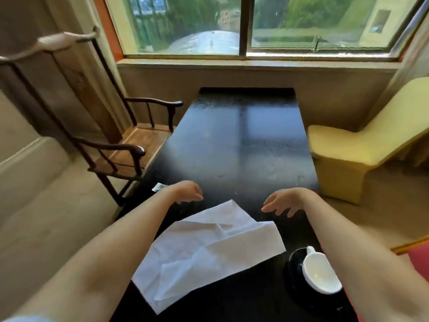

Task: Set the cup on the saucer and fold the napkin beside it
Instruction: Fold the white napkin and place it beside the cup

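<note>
A white napkin (pixel 209 249) lies crumpled and partly folded over on the near part of the black table (pixel 243 140). To its right a white cup (pixel 321 274) stands on a dark saucer (pixel 296 270), handle pointing away from me. My left hand (pixel 186 191) hovers just beyond the napkin's far corner, fingers loosely apart and holding nothing. My right hand (pixel 282 203) hovers to the right of that corner, fingers spread, also holding nothing. My right forearm passes beside the cup and hides its right side.
A dark wooden armchair (pixel 130 145) stands at the table's left. A yellow upholstered chair (pixel 352 156) stands at its right. The table's far end meets the wall under a window (pixel 246 26). A small paper scrap (pixel 159 187) lies by the left edge.
</note>
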`<state>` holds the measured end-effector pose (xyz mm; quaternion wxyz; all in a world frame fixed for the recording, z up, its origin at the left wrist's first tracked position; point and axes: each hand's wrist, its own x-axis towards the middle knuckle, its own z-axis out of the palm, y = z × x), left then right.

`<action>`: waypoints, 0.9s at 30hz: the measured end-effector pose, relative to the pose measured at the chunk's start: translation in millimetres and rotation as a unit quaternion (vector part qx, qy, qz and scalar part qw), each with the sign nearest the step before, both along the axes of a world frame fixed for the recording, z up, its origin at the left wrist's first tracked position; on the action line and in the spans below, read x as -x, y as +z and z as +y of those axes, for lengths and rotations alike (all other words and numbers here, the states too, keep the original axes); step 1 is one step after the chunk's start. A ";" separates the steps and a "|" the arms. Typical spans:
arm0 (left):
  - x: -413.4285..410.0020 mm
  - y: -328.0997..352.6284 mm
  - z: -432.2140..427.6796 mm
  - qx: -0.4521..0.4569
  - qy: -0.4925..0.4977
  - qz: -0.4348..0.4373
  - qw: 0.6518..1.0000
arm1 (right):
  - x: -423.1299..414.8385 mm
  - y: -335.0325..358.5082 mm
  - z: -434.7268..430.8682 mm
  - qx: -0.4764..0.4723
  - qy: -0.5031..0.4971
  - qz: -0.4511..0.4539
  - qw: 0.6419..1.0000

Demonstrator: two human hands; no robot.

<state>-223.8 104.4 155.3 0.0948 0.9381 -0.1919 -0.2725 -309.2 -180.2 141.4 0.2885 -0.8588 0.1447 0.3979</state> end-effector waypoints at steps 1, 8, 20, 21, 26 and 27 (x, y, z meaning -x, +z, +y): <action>0.5 -0.4 16.1 -0.003 0.016 -0.003 1.000 | -7.0 -2.5 14.8 0.014 0.014 -0.014 1.000; 6.7 -32.2 100.0 -0.007 0.054 0.053 0.997 | -23.2 -46.8 112.8 0.072 0.078 -0.078 0.991; 23.0 -139.5 161.5 0.011 0.063 0.148 0.987 | -5.6 -146.3 214.9 0.167 0.025 -0.160 0.973; 25.4 -147.7 163.1 0.021 0.076 0.145 0.986 | -7.9 -150.1 220.1 0.187 0.020 -0.174 0.967; 33.8 -187.6 165.2 0.034 0.134 0.089 0.986 | -28.2 -165.8 234.7 0.262 0.022 -0.248 0.932; 32.6 -193.0 163.7 0.040 0.143 0.078 0.986 | -34.6 -167.8 234.7 0.273 0.030 -0.247 0.929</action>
